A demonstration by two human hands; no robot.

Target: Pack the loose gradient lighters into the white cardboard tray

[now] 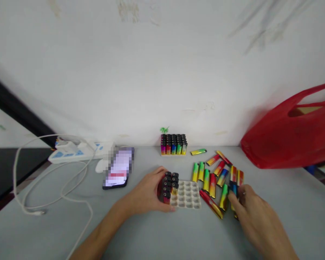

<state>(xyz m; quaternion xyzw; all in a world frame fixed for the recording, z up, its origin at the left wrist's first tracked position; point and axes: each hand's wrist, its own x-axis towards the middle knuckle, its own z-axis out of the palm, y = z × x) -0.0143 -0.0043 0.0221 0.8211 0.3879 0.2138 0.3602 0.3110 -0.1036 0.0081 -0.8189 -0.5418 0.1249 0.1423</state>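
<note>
Clock directions are read from the tray, 12 toward the wall.

Right hand (260, 218): 4 o'clock, over the near right edge of the loose lighters. Grip nearly closed, thumb and fingertips around the dark end of a blue lighter (234, 187); whether it is firmly held cannot be told.

Left hand (146, 191): 9 o'clock. Grip spread around the left end of the tray and its lighters, thumb along the near edge, fingers at the far side; it has hold of the tray.

Tray (189, 195): pale, with round-cornered pockets, flat on the counter (162, 238). Black-topped lighters (167, 184) stand upright in its left part, a full column at 9 o'clock and a shorter one beside it at the far side; pockets toward 3 o'clock are bare.

Loose lighters (212, 186): 2 to 4 o'clock, lying at mixed angles, some touching; green-yellow, red-yellow and blue-yellow. The nearest red one lies slantwise, just beside the tray.

Cable (88, 209): white, looped, 9 o'clock, one plug end lying on the counter.

Phone (119, 168): 10 o'clock, screen lit, blurred. White disc (100, 166) just beside it.

Power strip (82, 153): white and blue, 10 o'clock, plugs fitted.

Single lighter (198, 152): yellow-green, lying flat, 1 o'clock, apart from the others.

Lighter block (174, 144): near 12 o'clock, upright rows, black tops, five across the front, close to the wall.

Bag (295, 133): red, handled, 2 o'clock, against the wall.

Wall (162, 72): white, scuffed, small green mark above the block.
</note>
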